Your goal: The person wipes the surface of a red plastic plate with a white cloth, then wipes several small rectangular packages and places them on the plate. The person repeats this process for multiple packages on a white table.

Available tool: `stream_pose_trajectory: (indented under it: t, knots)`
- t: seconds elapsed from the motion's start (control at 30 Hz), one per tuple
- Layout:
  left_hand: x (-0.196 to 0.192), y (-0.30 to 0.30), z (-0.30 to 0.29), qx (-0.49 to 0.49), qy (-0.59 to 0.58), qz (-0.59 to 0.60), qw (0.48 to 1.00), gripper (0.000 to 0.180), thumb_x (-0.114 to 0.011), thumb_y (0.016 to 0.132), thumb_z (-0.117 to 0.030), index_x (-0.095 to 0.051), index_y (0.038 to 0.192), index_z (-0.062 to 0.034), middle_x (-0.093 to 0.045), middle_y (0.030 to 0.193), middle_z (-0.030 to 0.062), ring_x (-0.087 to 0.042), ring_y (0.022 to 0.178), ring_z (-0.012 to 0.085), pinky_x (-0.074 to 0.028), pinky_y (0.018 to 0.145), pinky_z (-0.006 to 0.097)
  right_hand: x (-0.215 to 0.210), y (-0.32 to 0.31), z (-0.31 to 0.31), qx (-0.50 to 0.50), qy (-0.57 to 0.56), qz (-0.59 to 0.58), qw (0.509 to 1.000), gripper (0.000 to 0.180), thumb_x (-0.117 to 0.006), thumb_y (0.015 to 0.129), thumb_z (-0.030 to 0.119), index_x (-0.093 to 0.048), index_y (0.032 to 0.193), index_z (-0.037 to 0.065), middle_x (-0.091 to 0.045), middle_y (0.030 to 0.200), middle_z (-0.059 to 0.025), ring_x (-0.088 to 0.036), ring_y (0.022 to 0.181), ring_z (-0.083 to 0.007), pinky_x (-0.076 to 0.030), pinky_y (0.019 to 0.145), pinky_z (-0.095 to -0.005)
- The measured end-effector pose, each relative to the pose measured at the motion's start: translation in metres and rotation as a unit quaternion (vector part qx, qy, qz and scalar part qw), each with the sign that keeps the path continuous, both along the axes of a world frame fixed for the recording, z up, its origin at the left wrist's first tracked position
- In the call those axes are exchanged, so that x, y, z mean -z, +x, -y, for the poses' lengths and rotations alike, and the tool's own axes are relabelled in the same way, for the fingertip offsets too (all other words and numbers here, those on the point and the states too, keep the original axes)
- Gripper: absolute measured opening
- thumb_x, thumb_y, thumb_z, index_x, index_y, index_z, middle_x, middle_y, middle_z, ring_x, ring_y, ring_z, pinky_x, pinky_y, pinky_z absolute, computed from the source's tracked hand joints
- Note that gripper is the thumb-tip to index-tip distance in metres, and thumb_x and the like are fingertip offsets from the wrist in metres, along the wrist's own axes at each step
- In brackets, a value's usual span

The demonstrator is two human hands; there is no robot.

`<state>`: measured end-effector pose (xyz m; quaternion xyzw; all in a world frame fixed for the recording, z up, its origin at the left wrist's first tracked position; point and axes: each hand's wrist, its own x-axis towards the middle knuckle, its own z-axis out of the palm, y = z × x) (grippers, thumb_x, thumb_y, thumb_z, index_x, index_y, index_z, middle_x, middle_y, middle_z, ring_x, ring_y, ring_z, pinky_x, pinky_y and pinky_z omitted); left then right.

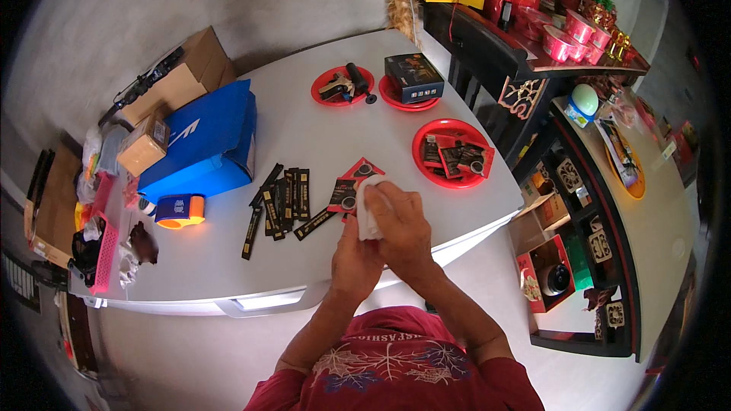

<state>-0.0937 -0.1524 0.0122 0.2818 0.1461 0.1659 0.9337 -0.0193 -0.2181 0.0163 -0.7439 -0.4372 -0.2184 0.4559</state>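
Both hands meet over the near edge of the white table (228, 266). My right hand (403, 221) is closed around a small white piece (367, 209), and my left hand (354, 259) sits just under it, fingers curled against the same piece. Just beyond the fingers lie red-and-black sachets (350, 186) on the table. To their left is a scatter of several long black stick packets (282, 202).
A red plate (426, 164) with dark sachets sits right of the hands; two more red plates (324, 95) stand farther back, one under a black box (413, 78). A blue box (202, 144), an orange-and-blue tape dispenser (179, 211) and cardboard boxes (179, 80) fill the left. Dark shelves (579, 205) stand at right.
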Motion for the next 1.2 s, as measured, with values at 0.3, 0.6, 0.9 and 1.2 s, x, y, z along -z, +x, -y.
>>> stream_pose_trajectory:
  t: [0.3, 0.6, 0.9, 1.2]
  knots:
    - [0.002, 0.005, -0.012, -0.021, 0.076, 0.071, 0.994, 0.038, -0.04, 0.098, -0.034, -0.047, 0.125, -0.0078, -0.056, 0.12, 0.01, -0.056, 0.109, 0.0217, -0.047, 0.093, 0.037, 0.013, -0.003, 0.01, -0.04, -0.035, 0.087, 0.995, 0.048, -0.066, 0.064, 0.007, -0.058, 0.111, 0.002, -0.053, 0.114, -0.0094, -0.055, 0.086, -0.0275, -0.051, 0.066, -0.0338]
    - [0.021, 0.006, -0.023, -0.04, 0.031, 0.066, 0.997, 0.037, -0.036, 0.1, -0.027, -0.044, 0.13, -0.0071, -0.054, 0.125, 0.0115, -0.055, 0.112, 0.0241, -0.046, 0.095, 0.04, 0.027, -0.027, 0.028, -0.024, -0.105, 0.002, 0.994, 0.047, -0.059, 0.069, -0.001, -0.055, 0.116, -0.002, -0.052, 0.113, -0.0171, -0.056, 0.091, -0.0322, -0.052, 0.072, -0.0357]
    - [0.022, 0.005, -0.017, -0.018, -0.03, 0.063, 0.997, 0.04, -0.03, 0.101, -0.032, -0.042, 0.132, -0.0104, -0.052, 0.129, 0.0097, -0.05, 0.118, 0.0235, -0.041, 0.1, 0.04, -0.011, 0.01, 0.025, -0.09, 0.003, -0.058, 0.994, 0.053, -0.06, 0.063, -0.007, -0.058, 0.115, 0.004, -0.055, 0.116, -0.0163, -0.054, 0.1, -0.0363, -0.049, 0.083, -0.0415]
    - [0.014, -0.001, -0.034, 0.074, -0.06, 0.098, 0.991, 0.056, -0.023, 0.098, -0.052, -0.046, 0.126, -0.0093, -0.057, 0.116, 0.0085, -0.058, 0.103, 0.0211, -0.049, 0.088, 0.035, 0.012, -0.013, 0.012, -0.167, -0.081, -0.009, 0.983, 0.05, -0.062, 0.066, -0.006, -0.06, 0.115, 0.008, -0.052, 0.12, -0.0106, -0.05, 0.092, -0.0334, -0.049, 0.076, -0.0377]
